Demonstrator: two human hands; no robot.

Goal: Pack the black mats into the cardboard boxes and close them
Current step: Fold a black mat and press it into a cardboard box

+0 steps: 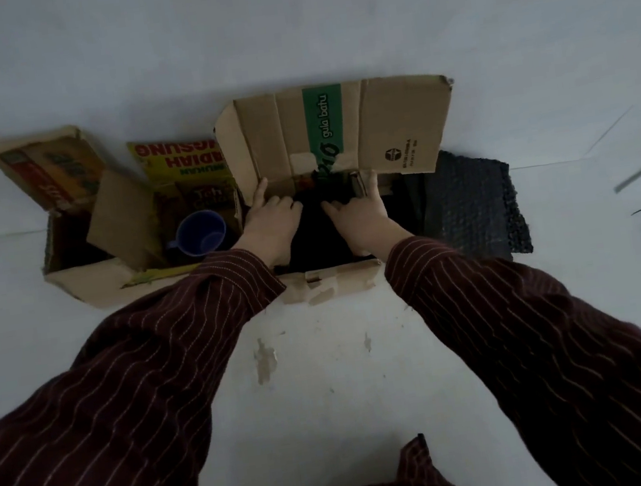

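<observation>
White table (329,384): open cardboard box (345,133) at far edge, black mat (316,235) inside. Second box (82,270) at far-left holds a blue cup (199,234). Another mat (473,206) lies right of the box. Left hand (270,212) and right hand (355,213) spread, pressing the mat.

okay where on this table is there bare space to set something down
Free: the wide white tabletop between the two sleeves, near side of the open box. Crowded: the far edge, where the left box holding a blue cup, both hands and a black mat sit close together.
</observation>
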